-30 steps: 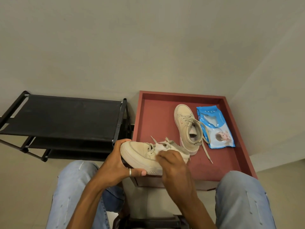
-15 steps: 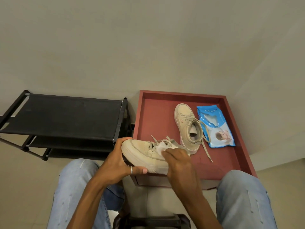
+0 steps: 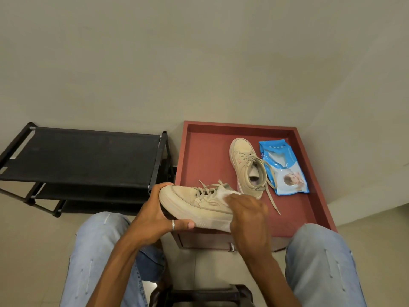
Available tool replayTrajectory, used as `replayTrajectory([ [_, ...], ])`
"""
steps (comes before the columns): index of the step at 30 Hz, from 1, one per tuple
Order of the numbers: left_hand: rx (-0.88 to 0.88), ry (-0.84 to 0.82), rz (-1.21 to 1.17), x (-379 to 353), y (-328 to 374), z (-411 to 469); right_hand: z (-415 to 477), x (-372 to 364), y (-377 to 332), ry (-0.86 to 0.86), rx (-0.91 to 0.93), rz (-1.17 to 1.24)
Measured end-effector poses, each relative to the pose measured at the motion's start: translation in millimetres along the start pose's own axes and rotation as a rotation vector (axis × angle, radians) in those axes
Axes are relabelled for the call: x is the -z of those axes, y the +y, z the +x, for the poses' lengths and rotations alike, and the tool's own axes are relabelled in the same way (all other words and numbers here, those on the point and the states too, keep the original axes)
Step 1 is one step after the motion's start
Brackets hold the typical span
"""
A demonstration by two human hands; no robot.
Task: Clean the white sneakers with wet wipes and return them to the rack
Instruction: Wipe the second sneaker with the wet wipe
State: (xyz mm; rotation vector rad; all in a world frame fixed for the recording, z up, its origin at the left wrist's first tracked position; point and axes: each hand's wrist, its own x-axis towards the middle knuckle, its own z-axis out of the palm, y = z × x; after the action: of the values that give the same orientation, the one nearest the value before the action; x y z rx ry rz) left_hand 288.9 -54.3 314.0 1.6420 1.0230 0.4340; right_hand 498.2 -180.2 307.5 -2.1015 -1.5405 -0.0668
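Standing on the floor to the left of the fingers (image 3: 159, 186) of the left hand (image 3: 152, 216), and apart from them, is a black rack (image 3: 84, 158) with fabric shelves. Directly beyond both hands stands a red table (image 3: 205, 151) with a raised rim. One sneaker (image 3: 190, 202) is held over the table's near edge, tilted with its side upward, toe pointing left. Left fingers are curled round the toe from beyond, thumb pressed along the sole's near edge. The second sneaker (image 3: 243, 160) lies on the table just beyond the fingers (image 3: 234, 199) of the right hand (image 3: 247, 218), toe pointing away, one lace trailing toward the near right. A blue pack of wipes (image 3: 284, 167) lies flat to the right of that sneaker, just beside it, well beyond the right fingers. Right fingers are bent together and pinch a white wipe (image 3: 223, 193) against the held sneaker's upper, beside the laces; only part of the wipe shows past the fingertips. A ring (image 3: 173, 224) sits on the left thumb.
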Motion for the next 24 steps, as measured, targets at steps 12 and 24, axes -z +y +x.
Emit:
replayTrajectory([
  [12,0.022,0.009,-0.003,-0.4,-1.6,-1.4,-3.0,-9.6,0.1,0.006,0.029,0.046],
  [24,0.045,0.039,-0.017,-4.7,2.3,-2.8,-9.5,-9.7,4.3,-0.044,-0.047,0.033],
])
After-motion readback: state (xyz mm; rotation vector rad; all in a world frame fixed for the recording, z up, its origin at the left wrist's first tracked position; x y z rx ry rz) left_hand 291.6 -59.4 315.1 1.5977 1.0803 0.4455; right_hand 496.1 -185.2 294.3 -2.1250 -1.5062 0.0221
